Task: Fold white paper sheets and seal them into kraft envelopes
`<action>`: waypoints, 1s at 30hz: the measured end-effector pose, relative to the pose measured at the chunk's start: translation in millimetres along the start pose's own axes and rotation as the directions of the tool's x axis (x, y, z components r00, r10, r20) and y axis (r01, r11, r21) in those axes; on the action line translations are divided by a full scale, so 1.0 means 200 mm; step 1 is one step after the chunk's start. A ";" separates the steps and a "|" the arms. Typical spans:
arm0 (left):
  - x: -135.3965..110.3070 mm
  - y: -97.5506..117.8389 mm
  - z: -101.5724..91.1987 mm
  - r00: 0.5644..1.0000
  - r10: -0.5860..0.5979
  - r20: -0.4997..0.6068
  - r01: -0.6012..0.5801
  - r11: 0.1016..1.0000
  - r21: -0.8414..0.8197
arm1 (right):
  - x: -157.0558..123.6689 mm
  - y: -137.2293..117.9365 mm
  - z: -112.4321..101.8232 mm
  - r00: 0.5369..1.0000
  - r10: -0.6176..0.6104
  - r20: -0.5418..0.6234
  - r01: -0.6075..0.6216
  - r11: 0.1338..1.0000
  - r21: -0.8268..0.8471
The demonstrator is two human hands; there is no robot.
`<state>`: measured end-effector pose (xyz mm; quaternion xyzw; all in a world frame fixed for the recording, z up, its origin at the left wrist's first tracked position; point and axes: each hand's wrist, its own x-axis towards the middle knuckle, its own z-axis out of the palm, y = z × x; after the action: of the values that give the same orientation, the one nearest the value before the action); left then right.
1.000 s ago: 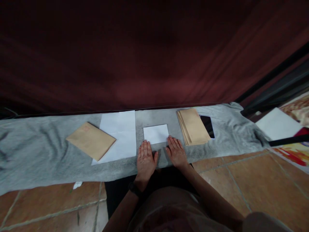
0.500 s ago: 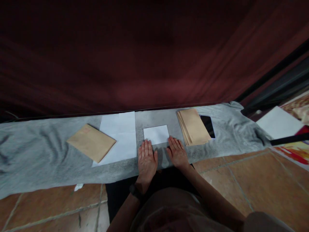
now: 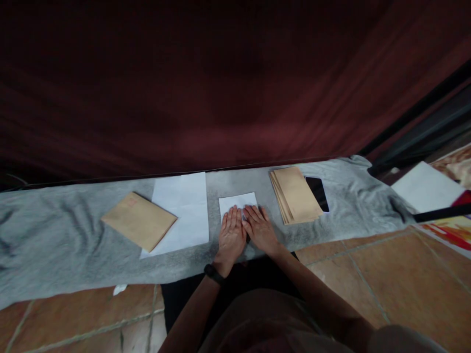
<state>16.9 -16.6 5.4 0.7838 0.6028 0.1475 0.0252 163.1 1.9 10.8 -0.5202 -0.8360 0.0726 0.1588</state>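
Note:
A small white folded paper (image 3: 238, 200) lies in front of me on the grey cloth (image 3: 235, 177). My left hand (image 3: 232, 237) rests flat over its near left part, fingers stretched forward. Beside it, my right hand (image 3: 260, 229) lies flat on the near right part, its fingers also extended. The two hands almost meet at the thumbs and cover the near edge of the paper. To the left, brown envelopes (image 3: 140, 220) lie across larger white sheets (image 3: 184, 208). Several more brown envelopes (image 3: 297, 195) are fanned in a stack on the right.
A dark-screened phone (image 3: 317, 193) lies beside the right stack. A dark red curtain (image 3: 235, 98) hangs behind the cloth-covered surface. Tiled floor (image 3: 360, 274) shows below its front edge. At far right are a white board (image 3: 427, 189) and a dark bar (image 3: 441, 214).
Both hands have moved inward and slightly forward onto the white paper, from its near corners to its middle. The envelopes, sheets and phone stay where they were.

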 end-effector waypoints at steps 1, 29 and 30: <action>0.00 -0.01 0.00 1.000 -0.013 -0.013 0.013 1.000 -0.001 | 0.00 0.00 0.00 1.000 0.005 -0.004 -0.005 1.000 -0.003; -0.07 -0.02 -0.01 0.956 -0.232 -0.180 0.234 0.972 -0.011 | -0.05 0.03 0.05 0.970 0.201 -0.134 -0.208 0.977 -0.042; -0.07 -0.02 -0.01 0.955 -0.235 -0.180 0.236 0.972 -0.012 | -0.05 0.03 0.05 0.969 0.203 -0.138 -0.210 0.977 -0.038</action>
<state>9.4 -29.4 4.6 0.6899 0.6924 0.2107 -0.0157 169.3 -4.5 -2.8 -0.6122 -0.7663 0.0316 0.1923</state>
